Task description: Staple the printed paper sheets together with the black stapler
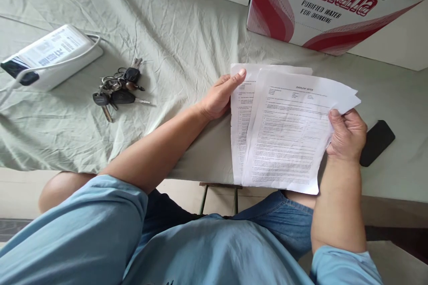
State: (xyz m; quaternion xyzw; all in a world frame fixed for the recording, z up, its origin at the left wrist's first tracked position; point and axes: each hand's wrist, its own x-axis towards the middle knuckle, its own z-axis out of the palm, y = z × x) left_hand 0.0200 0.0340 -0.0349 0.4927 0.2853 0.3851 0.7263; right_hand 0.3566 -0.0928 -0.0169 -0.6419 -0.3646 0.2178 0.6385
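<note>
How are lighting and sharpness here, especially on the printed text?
Head view: soft light, with mild shading in the folds of the cloth; head view: heading on the papers legible, smaller print too fine to read; head view: large lettering on the Wahaha box clear.

The scene is viewed by one head-worn camera, faced forward and steeply down from above the wearer's blue shirt [214, 254], so that the left hand [217, 100] and right hand [349, 136] are taken in at close range and the bench [187, 40] beyond, with a carton [334, 29] cropped at the top.
</note>
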